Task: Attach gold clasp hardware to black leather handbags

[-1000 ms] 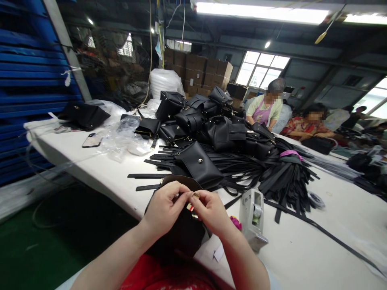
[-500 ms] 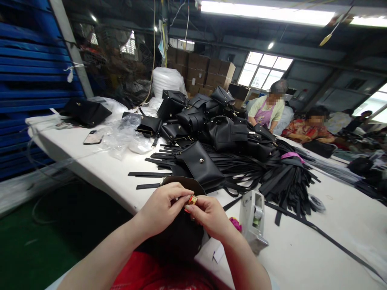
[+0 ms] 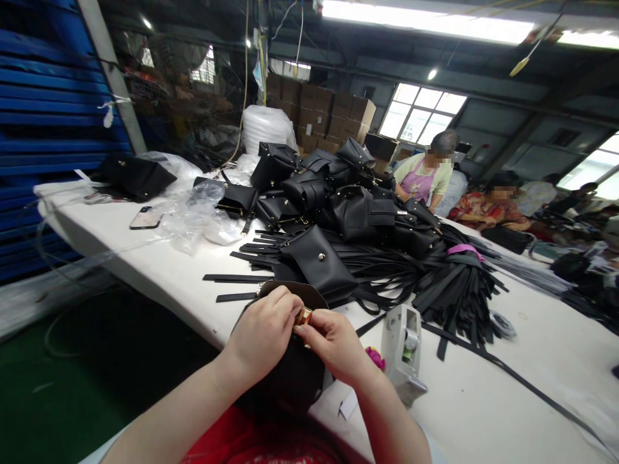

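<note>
A black bag (image 3: 290,380) rests at the table's near edge against my body, its flap (image 3: 297,291) raised behind my hands. Over its upper part, my left hand (image 3: 265,325) is closed, with the fingertips pinching at a small gold metal piece (image 3: 304,316) that has red-orange on it. From the other side, my right hand (image 3: 333,338) pinches the same piece between thumb and forefinger. My fingers hide part of it, so I cannot tell whether it is fixed to the bag. Just beyond lies another black bag (image 3: 322,267) with a metal stud.
A tape dispenser (image 3: 403,351) stands right of my right hand. Black straps (image 3: 454,296) are bundled with a pink tie. Behind them rises a heap of black bags (image 3: 314,183). Left are clear plastic wrap (image 3: 193,219) and a phone (image 3: 146,218). A co-worker (image 3: 425,171) stands across the table.
My left fingers have curled further over the gold metal piece, and it is turned so less of its red shows. My right hand stays nearly in place.
</note>
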`<act>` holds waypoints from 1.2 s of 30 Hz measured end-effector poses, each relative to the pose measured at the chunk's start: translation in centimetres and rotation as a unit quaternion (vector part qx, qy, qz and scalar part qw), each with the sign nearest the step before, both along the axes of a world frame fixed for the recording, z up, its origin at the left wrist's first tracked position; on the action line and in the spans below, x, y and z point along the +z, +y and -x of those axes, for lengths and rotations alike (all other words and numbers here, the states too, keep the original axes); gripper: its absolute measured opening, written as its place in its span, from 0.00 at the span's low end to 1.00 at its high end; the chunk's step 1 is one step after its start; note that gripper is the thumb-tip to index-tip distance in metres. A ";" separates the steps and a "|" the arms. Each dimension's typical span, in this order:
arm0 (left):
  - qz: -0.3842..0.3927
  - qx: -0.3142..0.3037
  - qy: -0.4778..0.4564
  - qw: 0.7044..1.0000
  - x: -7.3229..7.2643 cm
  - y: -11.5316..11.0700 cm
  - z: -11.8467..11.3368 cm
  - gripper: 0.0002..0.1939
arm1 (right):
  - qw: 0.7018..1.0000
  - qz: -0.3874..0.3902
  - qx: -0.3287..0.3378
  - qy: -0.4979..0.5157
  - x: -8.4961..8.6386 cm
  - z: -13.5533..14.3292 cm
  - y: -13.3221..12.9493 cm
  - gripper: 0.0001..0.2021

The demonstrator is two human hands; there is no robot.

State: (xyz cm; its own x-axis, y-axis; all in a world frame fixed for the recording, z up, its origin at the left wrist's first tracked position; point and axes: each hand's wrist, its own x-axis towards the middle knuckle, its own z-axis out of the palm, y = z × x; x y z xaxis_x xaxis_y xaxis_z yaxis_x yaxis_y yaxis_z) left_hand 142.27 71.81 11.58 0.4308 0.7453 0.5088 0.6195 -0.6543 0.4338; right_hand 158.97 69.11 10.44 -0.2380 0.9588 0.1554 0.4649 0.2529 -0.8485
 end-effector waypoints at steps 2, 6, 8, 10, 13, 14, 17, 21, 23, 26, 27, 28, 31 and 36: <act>0.009 -0.005 -0.028 1.000 -0.2 -0.2 0.1 0.10 | 1.000 -0.007 0.016 -0.007 0.0 -0.2 0.0 0.15; -0.010 -0.016 -0.057 0.998 -0.2 -0.4 0.6 0.09 | 0.994 0.034 0.091 0.053 0.5 -0.4 -0.1 0.14; -0.056 0.020 -0.058 0.997 0.0 -0.3 0.9 0.09 | 0.983 0.061 0.153 0.082 0.8 -0.4 -0.3 0.11; -0.079 0.047 -0.079 0.993 0.3 0.0 1.4 0.08 | 0.974 0.064 0.204 0.081 1.0 -0.2 -0.5 0.10; -0.045 0.055 -0.144 0.987 0.9 0.4 2.3 0.08 | 0.979 0.028 0.193 0.061 0.9 0.1 -0.9 0.08; -0.023 0.063 -0.167 0.984 1.0 0.4 2.7 0.08 | 0.983 0.017 0.172 0.056 0.7 0.1 -0.9 0.08; 0.078 0.108 -0.252 0.959 0.5 0.6 4.0 0.09 | 0.996 0.000 0.080 0.049 0.0 -0.3 -0.8 0.08; 0.181 0.154 -0.363 0.901 -1.6 1.0 5.8 0.06 | 0.994 -0.042 -0.079 0.056 -0.5 -1.6 -0.2 0.09; 0.218 0.139 -0.415 0.873 -2.6 1.0 6.5 0.05 | 0.988 -0.079 -0.123 0.052 -0.3 -2.1 -0.2 0.09; 0.290 0.084 -0.469 0.830 -3.7 0.7 7.0 0.03 | 0.985 -0.129 -0.110 0.030 0.5 -1.9 -1.7 0.07; 0.319 0.069 -0.470 0.820 -4.1 0.4 7.2 0.04 | 0.985 -0.147 -0.092 0.015 0.8 -1.6 -2.6 0.07; 0.347 0.062 -0.465 0.812 -4.6 0.1 7.5 0.04 | 0.984 -0.164 -0.065 -0.006 1.1 -1.2 -3.6 0.09; 0.411 0.081 -0.429 0.800 -6.9 -1.1 8.5 0.06 | 0.975 -0.202 0.064 -0.073 1.9 0.0 -6.8 0.17; 0.493 0.079 -0.418 0.759 -10.6 -3.4 10.4 0.05 | 0.941 -0.220 0.200 -0.163 2.1 1.2 -8.9 0.17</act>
